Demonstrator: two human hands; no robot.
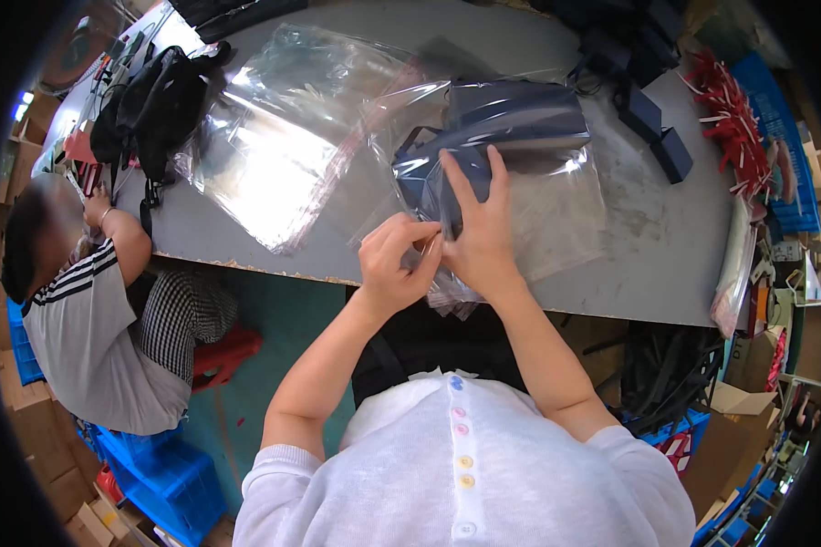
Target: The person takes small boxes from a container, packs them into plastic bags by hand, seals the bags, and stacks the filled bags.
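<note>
Dark blue boxes or box parts (520, 109) lie inside a clear plastic bag (556, 214) on the table; glare blurs their outlines. My left hand (397, 260) is closed in a pinch on the bag's near edge. Beside it, my right hand (481, 223) lies over the bag, fingers spread and pointing away from me, with two fingertips against the dark blue contents. Its thumb is close to the left fingertips, partly hidden. More clear plastic bags (278, 137) lie flat to the left.
Loose dark blue boxes (657, 128) stand at the back right of the grey table (648, 264). Red straps with white ends (728, 118) lie by a blue crate (775, 137). A black bag (160, 105) is at the left, where another person (109, 337) sits.
</note>
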